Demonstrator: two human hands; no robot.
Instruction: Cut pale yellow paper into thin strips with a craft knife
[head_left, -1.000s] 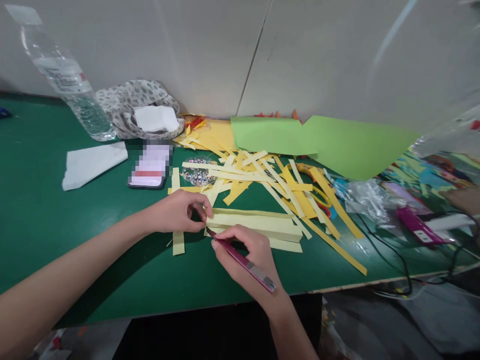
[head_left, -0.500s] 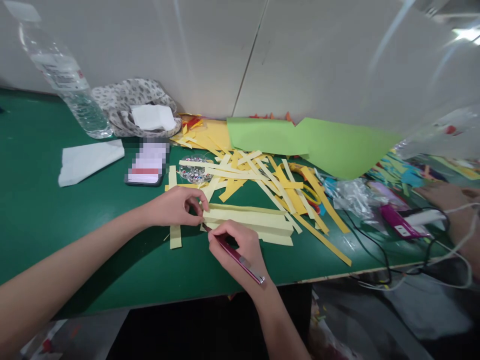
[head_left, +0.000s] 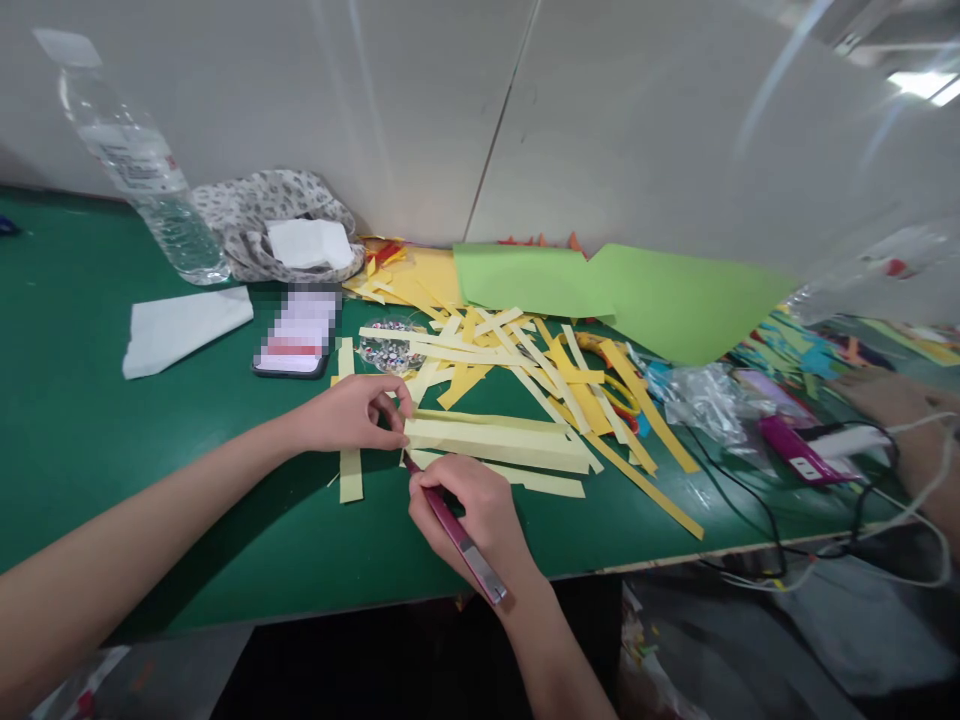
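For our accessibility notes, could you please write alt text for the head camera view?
The left hand pinches the end of a stack of pale yellow paper strips on a green table, while the right hand holds a red craft knife with its tip at the stack's near edge. Behind lie loose yellow strips, green sheets, a phone and a water bottle.

Nothing really legible here, tbh. The water bottle (head_left: 142, 180) has a printed label, but it's way too small to read, and the phone (head_left: 300, 335) screen is blurred out.
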